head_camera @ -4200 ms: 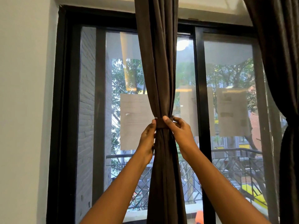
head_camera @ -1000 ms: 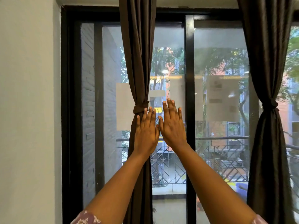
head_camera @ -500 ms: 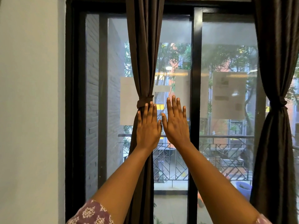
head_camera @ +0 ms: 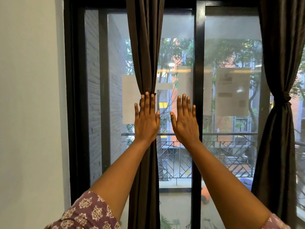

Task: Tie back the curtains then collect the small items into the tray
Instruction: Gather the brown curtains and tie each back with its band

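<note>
Two dark brown curtains hang before a black-framed window. The left curtain (head_camera: 145,47) is gathered into a narrow bundle, and my left hand (head_camera: 146,119) is raised flat in front of its tied waist, fingers straight, hiding the tie band. The right curtain (head_camera: 280,55) is cinched by a knotted tie (head_camera: 282,98) at mid height. My right hand (head_camera: 185,120) is held up flat beside the left one, in front of the glass, holding nothing. No tray or small items are in view.
A white wall (head_camera: 31,113) fills the left side. The black window frame (head_camera: 197,80) has a vertical bar right of my right hand. Paper sheets (head_camera: 232,91) are stuck on the glass. A balcony railing and trees show outside.
Earlier both hands were fastening the tie around the left curtain. They have let go and are raised flat; since half a second ago they have spread slightly apart and the view has moved closer.
</note>
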